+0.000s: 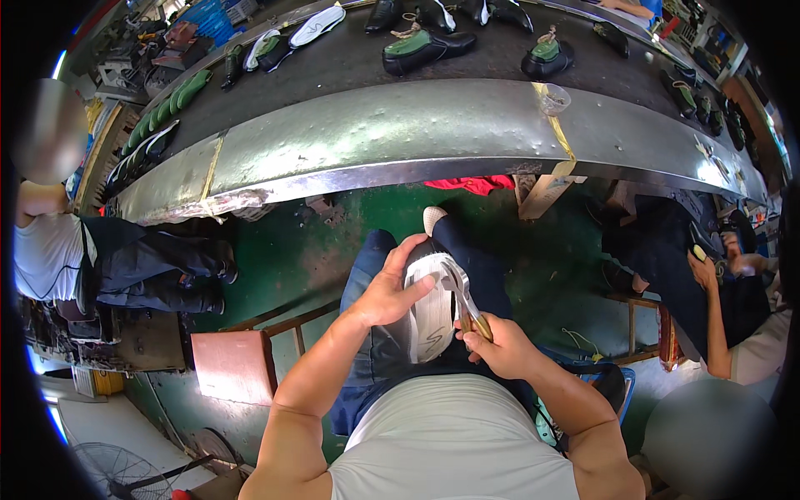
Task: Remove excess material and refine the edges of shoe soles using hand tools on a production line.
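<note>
Over my lap lies a shoe (428, 323) with its pale underside turned up and a dark scribbled mark near its near end. My left hand (390, 287) is wrapped round the shoe's left side, the thumb lying across the underside near the far end. A pair of pincers (464, 293) with metal jaws and brownish handles is in my closed right hand (493, 343). Its jaws reach the shoe's far right edge; whether they grip material there I cannot tell.
Ahead runs a bench with a metal edge (358, 133) and a dark belt (308, 79) bearing black-and-green shoes (429, 52). A clear cup (553, 100) stands on the edge. Co-workers sit left (54, 258) and right (754, 333). A brown stool (233, 367) stands left.
</note>
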Demonstrator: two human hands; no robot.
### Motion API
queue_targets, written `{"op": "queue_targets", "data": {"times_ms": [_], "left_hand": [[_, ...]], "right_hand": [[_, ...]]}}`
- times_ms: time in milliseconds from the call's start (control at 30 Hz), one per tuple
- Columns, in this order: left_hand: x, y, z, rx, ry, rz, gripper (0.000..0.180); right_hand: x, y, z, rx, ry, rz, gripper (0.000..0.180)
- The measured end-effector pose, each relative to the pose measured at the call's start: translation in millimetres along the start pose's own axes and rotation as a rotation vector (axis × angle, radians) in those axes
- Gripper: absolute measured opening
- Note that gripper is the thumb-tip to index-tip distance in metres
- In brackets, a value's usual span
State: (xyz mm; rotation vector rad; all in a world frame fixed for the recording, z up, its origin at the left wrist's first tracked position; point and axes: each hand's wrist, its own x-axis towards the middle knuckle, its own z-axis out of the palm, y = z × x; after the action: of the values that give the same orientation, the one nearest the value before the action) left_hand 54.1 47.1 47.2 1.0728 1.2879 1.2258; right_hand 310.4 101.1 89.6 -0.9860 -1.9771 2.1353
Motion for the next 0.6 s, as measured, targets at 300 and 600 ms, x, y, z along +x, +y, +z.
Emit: {"op": "queue_targets", "data": {"times_ms": [300, 600], "left_hand": [[-13, 3, -16, 0.133, 0.015, 0.037, 0.065], [-20, 1, -24, 0.177, -0.012, -0.030, 0.089]], "right_hand": [[26, -12, 18, 0.612, -0.153, 0.066, 0.019], [34, -24, -6, -0.753, 0.090, -0.414, 0.026]]}}
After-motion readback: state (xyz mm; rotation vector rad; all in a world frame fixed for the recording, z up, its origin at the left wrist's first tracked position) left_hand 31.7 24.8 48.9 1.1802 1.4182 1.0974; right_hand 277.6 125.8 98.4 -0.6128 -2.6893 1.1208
